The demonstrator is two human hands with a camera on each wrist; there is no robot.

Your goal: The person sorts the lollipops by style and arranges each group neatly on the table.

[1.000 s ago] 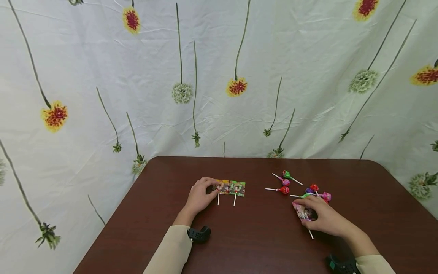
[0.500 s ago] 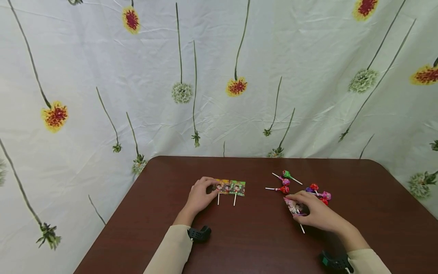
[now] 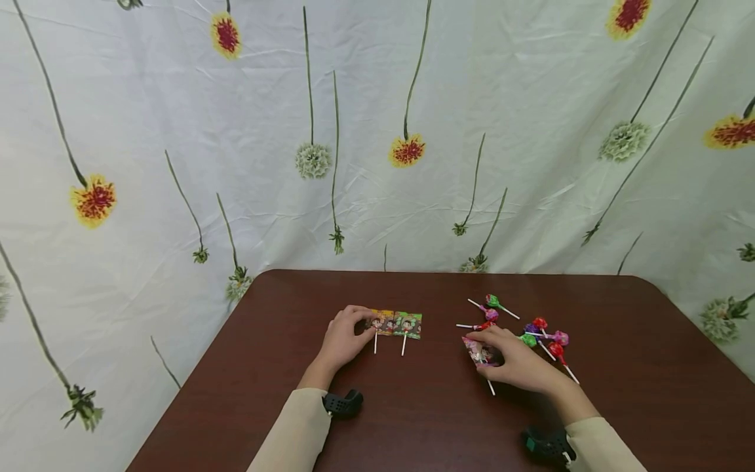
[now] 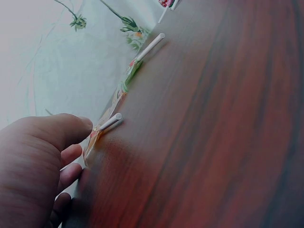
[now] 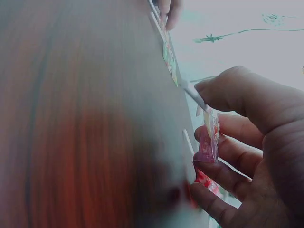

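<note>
Two flat-wrapped lollipops, an orange one (image 3: 385, 322) and a green one (image 3: 407, 324), lie side by side on the worktop (image 3: 413, 419), their sticks pointing toward me. My left grip (image 3: 344, 339) pinches the orange one by its outer edge, thumb low and forefinger high. My right grip (image 3: 519, 360) is closed on a pink flat lollipop (image 3: 479, 353), tilted, between the green one and the scattered round lollipops; I can't tell whether it touches the wood. I judge the step in hand to be bringing this third packet to the row, with the left steadying what is laid. The next move likely calls for a short slide leftward, squaring the pink wrapper to the green edge, then a gentle release. Some round lollipops, such as the red one (image 3: 557, 351) beside my right wrist, lie close enough that a sleeve could nudge them.
</note>
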